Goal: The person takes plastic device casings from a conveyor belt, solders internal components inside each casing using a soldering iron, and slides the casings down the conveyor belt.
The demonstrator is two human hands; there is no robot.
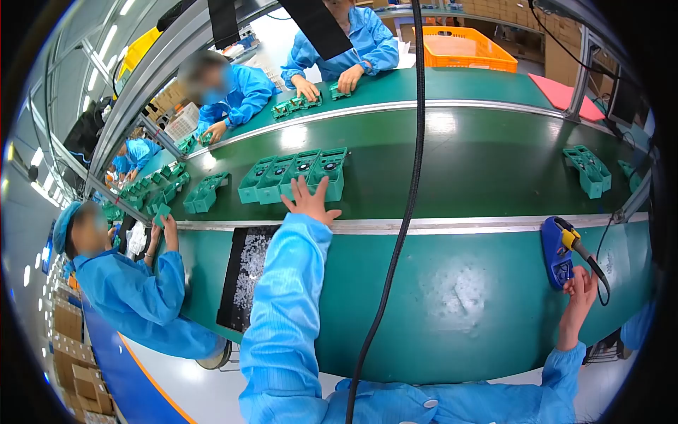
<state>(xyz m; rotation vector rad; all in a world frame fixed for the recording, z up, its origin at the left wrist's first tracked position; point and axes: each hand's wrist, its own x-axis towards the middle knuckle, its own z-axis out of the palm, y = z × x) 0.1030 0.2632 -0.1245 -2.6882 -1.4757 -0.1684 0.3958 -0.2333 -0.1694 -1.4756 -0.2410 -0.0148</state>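
While left hand (311, 205) spreads fingers (304, 188) at green housings (286, 173), right hand (579, 295), fingers curled, beside blue stand (554, 249)

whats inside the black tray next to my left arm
The black tray holds many small whitish pieces, too small to identify. My view of its side nearest you is blocked by your left blue sleeve, so anything there cannot be seen.
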